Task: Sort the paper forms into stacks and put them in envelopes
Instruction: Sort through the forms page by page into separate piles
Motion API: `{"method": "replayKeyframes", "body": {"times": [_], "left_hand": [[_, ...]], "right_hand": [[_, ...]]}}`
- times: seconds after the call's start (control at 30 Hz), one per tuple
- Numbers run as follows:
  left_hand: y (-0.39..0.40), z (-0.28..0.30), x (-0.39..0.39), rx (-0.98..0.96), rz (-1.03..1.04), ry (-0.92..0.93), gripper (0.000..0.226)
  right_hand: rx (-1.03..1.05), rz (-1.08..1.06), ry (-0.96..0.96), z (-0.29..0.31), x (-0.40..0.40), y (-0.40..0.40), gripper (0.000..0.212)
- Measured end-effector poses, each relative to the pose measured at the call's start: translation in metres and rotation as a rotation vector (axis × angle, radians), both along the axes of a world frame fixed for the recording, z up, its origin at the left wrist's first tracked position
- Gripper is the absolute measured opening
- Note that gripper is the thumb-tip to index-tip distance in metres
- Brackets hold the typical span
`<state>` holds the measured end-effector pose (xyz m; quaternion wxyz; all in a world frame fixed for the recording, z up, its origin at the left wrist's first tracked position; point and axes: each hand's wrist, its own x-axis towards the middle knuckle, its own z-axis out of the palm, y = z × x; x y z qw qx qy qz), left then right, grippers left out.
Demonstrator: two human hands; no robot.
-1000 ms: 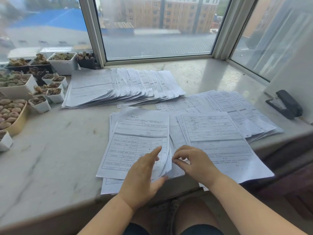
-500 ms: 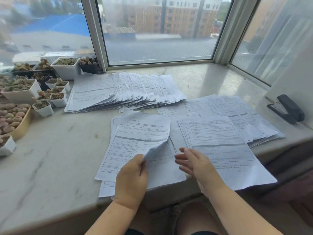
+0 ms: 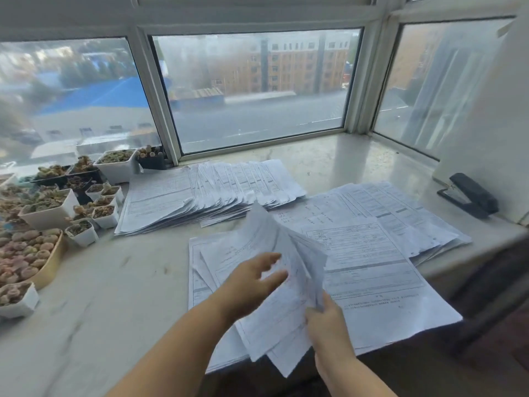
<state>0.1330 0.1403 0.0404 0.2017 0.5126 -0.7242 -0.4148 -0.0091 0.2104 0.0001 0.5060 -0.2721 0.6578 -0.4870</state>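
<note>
Printed paper forms lie in several piles on a marble sill (image 3: 100,296). My right hand (image 3: 326,319) grips the near edge of a lifted bundle of forms (image 3: 286,253), which stands tilted up off the near left pile (image 3: 200,270). My left hand (image 3: 252,279), fingers spread and relaxed, lies against the left face of that bundle. A fanned stack (image 3: 206,193) lies at the back by the window. Another pile (image 3: 372,259) lies to the right, with a further fanned stack (image 3: 406,207) behind it. No envelope is visible.
Small white pots of succulents (image 3: 48,210) and a tan bowl (image 3: 51,265) crowd the left end of the sill. A black stapler (image 3: 469,196) sits at the right by a white wall. Window frames close the back. The sill's front edge runs under the near papers.
My right hand has taken hold of a bundle from the near left pile and lifted it upright. My left hand let go of the sheet corner and opened against the bundle. The view tilted up.
</note>
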Motion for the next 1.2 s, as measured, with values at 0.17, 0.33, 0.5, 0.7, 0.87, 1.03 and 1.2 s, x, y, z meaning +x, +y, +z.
{"method": "replayKeyframes", "body": {"times": [0.17,0.33,0.5,0.7,0.87,1.03,1.2], "left_hand": [[-0.026,0.038,0.041,-0.587,-0.022,-0.370,0.107],[-0.049,0.063,0.047,-0.403,-0.169,-0.359,0.030],[-0.032,0.052,0.051,-0.166,0.159,0.087,0.041],[-0.003,0.008,0.043,0.157,0.578,0.462,0.006],[0.019,-0.022,0.038,0.210,0.606,0.461,0.005],[0.028,-0.033,0.051,0.131,0.618,0.289,0.053],[0.068,-0.047,0.036,-0.353,0.126,-0.104,0.077]], "right_hand": [[-0.188,0.370,0.285,0.061,-0.091,-0.026,0.038],[-0.165,0.658,0.426,0.118,-0.131,-0.056,0.037],[-0.193,0.535,-0.163,0.126,-0.164,-0.062,0.076],[-0.027,0.615,-0.322,0.048,-0.109,-0.022,0.096],[-0.005,0.462,-0.317,0.023,-0.074,0.002,0.031],[0.071,0.324,-0.183,0.006,-0.061,-0.001,0.021],[0.214,0.309,-0.119,-0.018,-0.046,-0.003,0.025]]}}
